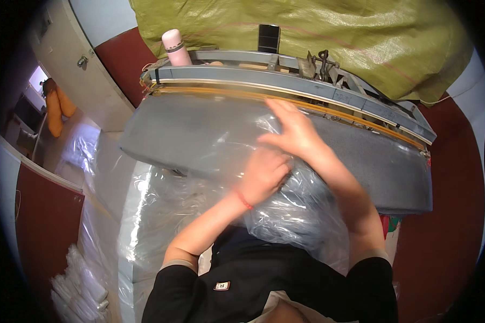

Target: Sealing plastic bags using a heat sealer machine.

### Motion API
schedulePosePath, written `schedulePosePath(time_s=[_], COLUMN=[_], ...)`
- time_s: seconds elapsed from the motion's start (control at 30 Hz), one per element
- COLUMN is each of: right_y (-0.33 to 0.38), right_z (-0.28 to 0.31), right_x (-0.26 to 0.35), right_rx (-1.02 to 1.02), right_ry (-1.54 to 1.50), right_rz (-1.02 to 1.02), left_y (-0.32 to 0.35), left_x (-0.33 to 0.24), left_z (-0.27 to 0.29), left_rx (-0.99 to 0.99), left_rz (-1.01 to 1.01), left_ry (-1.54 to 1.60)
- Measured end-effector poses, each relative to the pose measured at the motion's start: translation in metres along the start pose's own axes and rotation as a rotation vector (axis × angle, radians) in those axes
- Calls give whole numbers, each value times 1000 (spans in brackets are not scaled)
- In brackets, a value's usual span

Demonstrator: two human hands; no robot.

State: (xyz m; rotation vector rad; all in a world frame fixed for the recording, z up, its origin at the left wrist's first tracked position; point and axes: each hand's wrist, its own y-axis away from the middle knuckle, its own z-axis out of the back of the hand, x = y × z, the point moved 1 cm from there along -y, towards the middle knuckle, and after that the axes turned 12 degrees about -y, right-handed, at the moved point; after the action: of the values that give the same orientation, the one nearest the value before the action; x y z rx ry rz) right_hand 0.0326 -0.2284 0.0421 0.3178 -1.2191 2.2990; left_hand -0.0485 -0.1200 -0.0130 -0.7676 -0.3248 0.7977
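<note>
Clear plastic film point(296, 215) spreads over the grey cloth-covered bench point(183, 126) and hangs over its front edge, bunched up before my body. My left hand point(263, 176), with a red band at its wrist, has its fingers curled on the film; motion blurs it somewhat. Just beyond and to the right, my right hand point(296, 132) lies over the film, fingers stretched forward and thumb apart. Its fingertips come close to the orange strip point(221, 92) along the bench's back. Glare on the film hides where its edges run.
Behind the bench runs a long metal frame point(242, 77) with a clamp-like fitting point(323, 64). A pink bottle point(176, 48) stands at its left end. A green-yellow tarp point(355, 32) hangs behind. Plastic rolls point(81, 280) lie lower left, near an open door point(86, 64).
</note>
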Motion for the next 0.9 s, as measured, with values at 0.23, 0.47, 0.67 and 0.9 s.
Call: schedulePosePath(time_s=[0.23, 0.47, 0.67, 0.9], right_y=[0, 102, 225, 357], right_z=[9, 213, 291, 361], right_x=[-31, -121, -166, -199], right_rx=[-197, -820, -763, -905], right_ry=[-565, -59, 188, 528], right_rz=[-376, -546, -675, -883], left_y=[22, 142, 125, 86], left_x=[48, 131, 279, 162], left_z=[42, 106, 237, 110], left_rx=[-18, 1131, 397, 31], left_rz=[507, 528, 922, 72], left_ry=[71, 438, -845, -705])
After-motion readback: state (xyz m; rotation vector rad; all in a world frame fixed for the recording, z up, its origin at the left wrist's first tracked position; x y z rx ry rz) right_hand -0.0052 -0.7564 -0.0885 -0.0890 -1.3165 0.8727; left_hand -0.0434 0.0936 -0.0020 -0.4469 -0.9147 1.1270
